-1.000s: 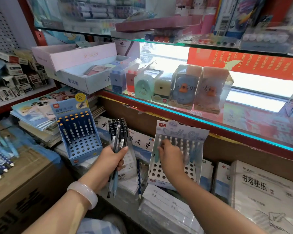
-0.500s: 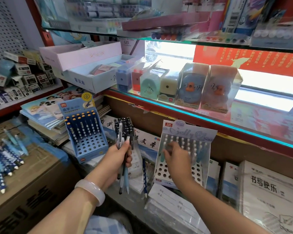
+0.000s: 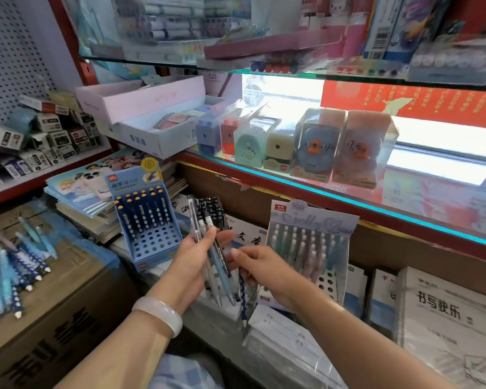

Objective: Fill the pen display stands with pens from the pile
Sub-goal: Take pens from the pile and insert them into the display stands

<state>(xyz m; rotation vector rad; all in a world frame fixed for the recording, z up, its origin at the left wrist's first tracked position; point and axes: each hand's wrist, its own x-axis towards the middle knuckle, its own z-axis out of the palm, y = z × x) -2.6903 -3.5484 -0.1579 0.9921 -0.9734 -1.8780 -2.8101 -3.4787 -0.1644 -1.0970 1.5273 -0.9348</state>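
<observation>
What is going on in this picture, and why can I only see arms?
The camera sits on a person's head and looks down, so you see only their arms. It is a stationery shop. The left hand holds a bunch of pens. The right hand reaches over to that bunch; I cannot tell if it has one in its grip yet. A blue stand sits left of the hands, a pale stand sits right, and both have holes for pens. More pens lie in a pile on a box at far left.
</observation>
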